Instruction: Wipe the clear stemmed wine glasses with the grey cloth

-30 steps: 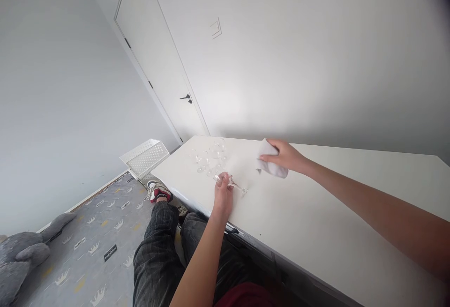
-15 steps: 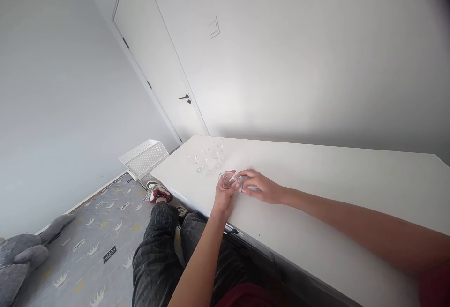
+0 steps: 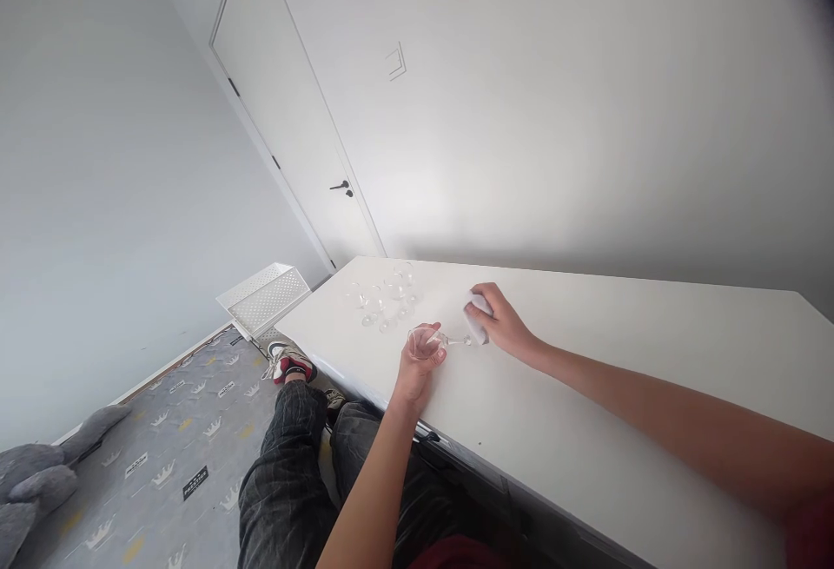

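Note:
A clear wine glass lies tilted sideways in my left hand, its bowl in my fingers and its stem pointing right. My right hand is closed on a pale grey-white cloth, held beside the foot of the glass. The cloth hides part of the foot, and I cannot tell whether the two touch. Several more clear wine glasses stand in a group on the white tabletop, beyond my left hand.
A white perforated rack stands past the table's left end. My legs are along the table's near edge. A grey plush toy lies on the patterned floor mat. A closed door is in the far wall.
My right hand has moved right and slightly up from the glass's stem with the cloth, uncovering the stem. My left hand still holds the bowl in about the same place.

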`<action>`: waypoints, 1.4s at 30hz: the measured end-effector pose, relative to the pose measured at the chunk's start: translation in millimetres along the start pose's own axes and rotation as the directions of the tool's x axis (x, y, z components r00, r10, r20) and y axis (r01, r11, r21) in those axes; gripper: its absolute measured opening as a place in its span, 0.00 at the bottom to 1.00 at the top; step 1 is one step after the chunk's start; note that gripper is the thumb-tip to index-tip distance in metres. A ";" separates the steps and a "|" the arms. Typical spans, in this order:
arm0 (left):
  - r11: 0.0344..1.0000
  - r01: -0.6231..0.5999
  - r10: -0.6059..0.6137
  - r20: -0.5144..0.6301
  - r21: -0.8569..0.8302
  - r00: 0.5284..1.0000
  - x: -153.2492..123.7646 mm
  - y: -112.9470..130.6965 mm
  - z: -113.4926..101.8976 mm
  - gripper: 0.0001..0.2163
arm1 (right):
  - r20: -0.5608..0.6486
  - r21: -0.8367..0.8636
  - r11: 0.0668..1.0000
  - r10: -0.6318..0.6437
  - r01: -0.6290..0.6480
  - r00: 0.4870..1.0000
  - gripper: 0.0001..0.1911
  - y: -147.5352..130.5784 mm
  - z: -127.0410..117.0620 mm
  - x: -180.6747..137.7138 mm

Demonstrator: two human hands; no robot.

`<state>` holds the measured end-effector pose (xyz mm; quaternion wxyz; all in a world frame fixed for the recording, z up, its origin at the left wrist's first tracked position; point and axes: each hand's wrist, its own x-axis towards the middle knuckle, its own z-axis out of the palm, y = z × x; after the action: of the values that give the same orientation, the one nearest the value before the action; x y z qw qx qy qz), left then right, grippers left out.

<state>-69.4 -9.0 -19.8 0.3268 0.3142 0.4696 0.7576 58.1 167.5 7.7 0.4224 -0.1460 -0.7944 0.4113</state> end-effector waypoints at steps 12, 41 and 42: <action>0.990 0.108 -0.086 0.207 -0.094 0.975 -2.6 -1.1 -0.3 0.23 | 0.698 0.152 0.922 0.155 -0.356 0.699 0.18 6.4 3.2 -6.6; 0.971 -0.043 0.009 -0.144 -0.235 0.990 -1.8 -0.6 -5.6 0.30 | 0.317 0.630 0.522 0.503 -0.575 0.804 0.20 0.6 22.8 -20.3; 0.977 -0.037 0.016 -0.099 -0.208 0.995 -3.4 1.1 -3.6 0.30 | 0.392 0.648 0.463 0.478 -0.605 0.786 0.20 -0.5 26.2 -21.5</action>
<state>-70.4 -13.8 -20.6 0.3249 0.2472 0.3981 0.8215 50.3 140.8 -11.7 0.2276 -0.1722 -0.4945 0.8210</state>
